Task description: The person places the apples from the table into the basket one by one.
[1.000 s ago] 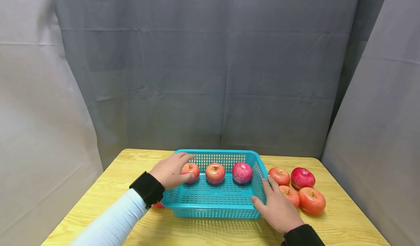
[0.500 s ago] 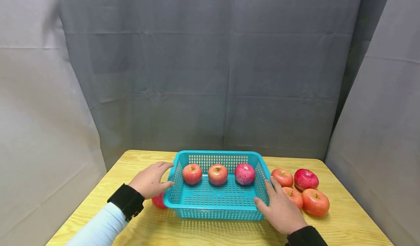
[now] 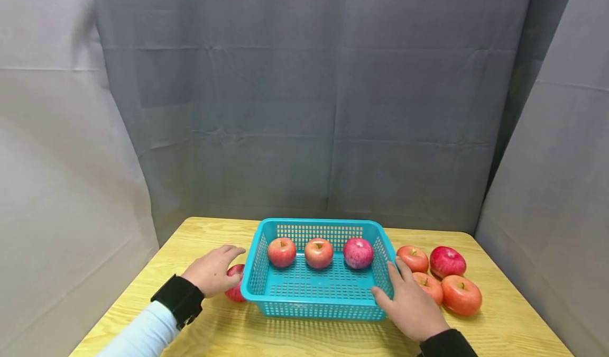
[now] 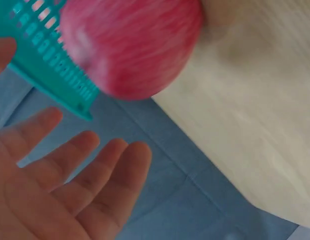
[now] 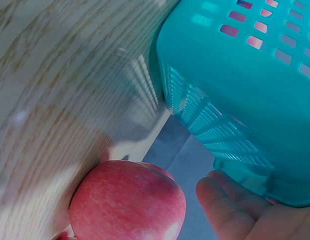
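A blue-green plastic basket (image 3: 314, 310) stands mid-table with three apples in a row inside: a left apple (image 3: 282, 252), a middle apple (image 3: 319, 253) and a darker right one (image 3: 358, 253). Left of the basket, my left hand (image 3: 211, 272) is beside a red apple (image 3: 235, 288) on the table. In the left wrist view its fingers (image 4: 122, 180) are spread and hold nothing, apart from that apple (image 4: 130, 47). My right hand (image 3: 413, 305) lies at the basket's right rim, fingertips on the rim and thumb toward the near corner.
Several more apples (image 3: 461, 295) sit in a cluster on the wooden table (image 3: 514, 328), right of the basket and close to my right hand. A grey cloth (image 3: 304, 108) hangs behind the table, with paler cloths at both sides.
My left hand has left the left apple inside the basket and moved out over the left rim to the red apple outside. The right hand stays at the right rim.
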`<state>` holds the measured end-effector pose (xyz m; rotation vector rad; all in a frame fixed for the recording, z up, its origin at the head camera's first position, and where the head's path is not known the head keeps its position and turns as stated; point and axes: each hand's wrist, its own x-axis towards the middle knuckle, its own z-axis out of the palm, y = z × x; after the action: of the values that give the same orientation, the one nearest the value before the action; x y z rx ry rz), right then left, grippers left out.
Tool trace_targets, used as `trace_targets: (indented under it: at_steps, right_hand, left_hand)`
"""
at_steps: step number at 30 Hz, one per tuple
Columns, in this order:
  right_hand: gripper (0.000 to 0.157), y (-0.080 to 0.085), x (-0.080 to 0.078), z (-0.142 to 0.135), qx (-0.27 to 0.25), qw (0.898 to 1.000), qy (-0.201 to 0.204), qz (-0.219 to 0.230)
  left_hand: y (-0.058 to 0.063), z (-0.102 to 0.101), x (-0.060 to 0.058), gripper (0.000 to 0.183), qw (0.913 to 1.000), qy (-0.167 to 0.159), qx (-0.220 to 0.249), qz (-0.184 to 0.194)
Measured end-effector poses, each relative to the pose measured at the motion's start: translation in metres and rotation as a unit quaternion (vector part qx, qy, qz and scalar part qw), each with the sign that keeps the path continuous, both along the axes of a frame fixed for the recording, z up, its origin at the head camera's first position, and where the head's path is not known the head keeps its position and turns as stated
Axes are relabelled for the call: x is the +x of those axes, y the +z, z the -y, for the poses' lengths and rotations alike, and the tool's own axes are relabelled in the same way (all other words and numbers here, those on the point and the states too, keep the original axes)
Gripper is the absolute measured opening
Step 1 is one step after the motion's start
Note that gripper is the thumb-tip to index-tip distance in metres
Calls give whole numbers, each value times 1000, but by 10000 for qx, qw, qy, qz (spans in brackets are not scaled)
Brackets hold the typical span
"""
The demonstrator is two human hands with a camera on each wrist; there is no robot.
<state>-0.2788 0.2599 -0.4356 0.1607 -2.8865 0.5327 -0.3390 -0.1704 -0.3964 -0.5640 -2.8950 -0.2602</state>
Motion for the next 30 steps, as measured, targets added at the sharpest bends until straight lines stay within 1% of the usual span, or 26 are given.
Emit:
trace_targets:
  at_steps: [3, 7, 13, 17, 20, 24, 30]
  right_hand:
    - [99, 0, 0, 0, 5, 10000, -14, -1]
    - [98, -1, 1, 0, -5, 10000, -9, -12]
    - [99, -4, 1, 2, -17, 10000, -14, -5]
    - [98, -4, 1, 2, 6, 10000, -20, -25]
    - [98, -3, 1, 2, 2, 10000, -9, -65]
    - [97, -2, -1, 1, 10, 9999, -4, -107]
    - [96, -2, -1, 0, 8, 10000, -20, -97]
  left_hand:
    - [-7, -1, -1, 63, 10000, -27, -30, 70]
    - [-18, -2, -5, 64, 9998, -150, -69, 54]
    - [-33, -2, -7, 66, 9996, -259, 48, 35]
    - [-36, -4, -6, 63, 9993, -344, 137, 44]
    - [-35, -6, -5, 61, 9993, -355, 109, 14]
    - [-36, -7, -6, 63, 9996, -277, 19, -18]
    - [-39, -5, -9, 66, 9998, -168, 50, 84]
